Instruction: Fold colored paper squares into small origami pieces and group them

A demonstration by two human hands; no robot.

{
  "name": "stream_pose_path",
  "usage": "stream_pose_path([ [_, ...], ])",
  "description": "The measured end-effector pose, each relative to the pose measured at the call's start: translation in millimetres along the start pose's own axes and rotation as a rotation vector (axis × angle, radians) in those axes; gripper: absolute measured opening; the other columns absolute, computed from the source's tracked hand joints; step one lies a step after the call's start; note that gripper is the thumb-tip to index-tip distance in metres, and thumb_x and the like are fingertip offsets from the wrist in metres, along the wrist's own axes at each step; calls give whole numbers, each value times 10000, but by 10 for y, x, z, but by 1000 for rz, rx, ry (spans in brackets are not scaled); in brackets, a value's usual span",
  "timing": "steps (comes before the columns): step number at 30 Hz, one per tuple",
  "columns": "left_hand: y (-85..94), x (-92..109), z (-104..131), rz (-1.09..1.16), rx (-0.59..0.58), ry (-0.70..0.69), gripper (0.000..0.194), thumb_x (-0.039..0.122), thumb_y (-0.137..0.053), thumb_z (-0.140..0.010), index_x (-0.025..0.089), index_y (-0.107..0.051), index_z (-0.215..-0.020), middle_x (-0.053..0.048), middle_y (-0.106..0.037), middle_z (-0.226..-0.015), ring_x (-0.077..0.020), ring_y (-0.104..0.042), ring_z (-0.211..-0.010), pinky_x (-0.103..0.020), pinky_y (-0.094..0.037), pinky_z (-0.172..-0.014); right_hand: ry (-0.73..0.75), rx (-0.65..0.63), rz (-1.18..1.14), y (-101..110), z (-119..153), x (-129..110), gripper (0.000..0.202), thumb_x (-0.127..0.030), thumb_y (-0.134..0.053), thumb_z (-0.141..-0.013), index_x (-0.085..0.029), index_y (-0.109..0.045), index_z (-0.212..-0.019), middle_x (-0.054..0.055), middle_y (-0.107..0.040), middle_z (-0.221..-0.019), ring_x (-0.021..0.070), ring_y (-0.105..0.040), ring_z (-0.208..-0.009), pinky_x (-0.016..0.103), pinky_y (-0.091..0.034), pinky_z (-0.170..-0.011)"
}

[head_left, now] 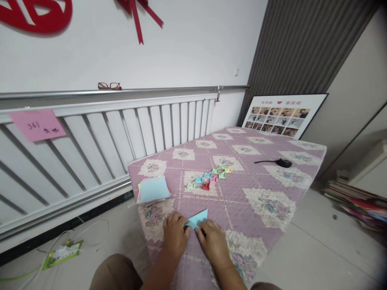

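Grip: on-feed, I'm seeing left hand and right hand closely pinching blue paper.
Paper stack: lying left, beyond blue paper.

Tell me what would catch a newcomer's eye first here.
Probably the cluster of small colourful folded papers on the floral tablecloth. Nearer, the left hand and right hand hold a light-blue folded paper. A big red decoration stands out on the white wall, upper left.

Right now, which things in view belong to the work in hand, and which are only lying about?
Work in hand:
- blue paper, between left hand and right hand
- probably paper stack, folded pieces

Lying about, it seems:
- glasses
- black object
- power strip
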State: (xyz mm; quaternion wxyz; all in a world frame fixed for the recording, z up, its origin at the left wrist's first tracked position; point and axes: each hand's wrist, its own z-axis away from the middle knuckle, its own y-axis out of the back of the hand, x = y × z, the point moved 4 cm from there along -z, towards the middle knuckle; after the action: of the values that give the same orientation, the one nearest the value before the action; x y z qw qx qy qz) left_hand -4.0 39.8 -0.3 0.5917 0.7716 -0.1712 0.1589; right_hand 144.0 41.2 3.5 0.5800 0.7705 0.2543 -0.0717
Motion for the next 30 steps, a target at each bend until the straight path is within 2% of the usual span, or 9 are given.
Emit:
stream_pose_path([
  [3,10,-21,5,-31,41,45,99,314,-585,-837,244,-650,-864,-25,-600,-1053,-228,-492,-1049,-381,-291,-954,-18,4,50,-6,-16,3,212,-304,-515,-903,-223,-630,-745,23,-637,-806,190,-555,-835,296,-306,-750],
  [7,15,-19,-14,-73,49,83,108,311,-563,-863,238,-641,-850,-30,-597,-1031,-226,-497,-1039,-375,-291,-951,-73,14,119,10,-26,8,239,-325,-512,-907,-221,-642,-735,32,-646,-794,192,-559,-812,294,-291,-723],
  [18,43,-7,-117,-131,-71,175,173,369,-551,-870,219,-635,-852,-49,-571,-1004,-252,-485,-1032,-393,-303,-880,-125,41,166,-13,-19,41,182,-312,-585,-847,-218,-634,-699,25,-650,-774,185,-548,-801,301,-268,-703],
  [30,31,-78,-176,-134,-65,148,158,365,-599,-842,214,-619,-799,-26,-580,-945,-233,-499,-993,-371,-299,-852,-147,38,175,2,-24,15,170,-294,-608,-824,-215,-605,-674,24,-635,-756,194,-547,-797,303,-266,-704],
])
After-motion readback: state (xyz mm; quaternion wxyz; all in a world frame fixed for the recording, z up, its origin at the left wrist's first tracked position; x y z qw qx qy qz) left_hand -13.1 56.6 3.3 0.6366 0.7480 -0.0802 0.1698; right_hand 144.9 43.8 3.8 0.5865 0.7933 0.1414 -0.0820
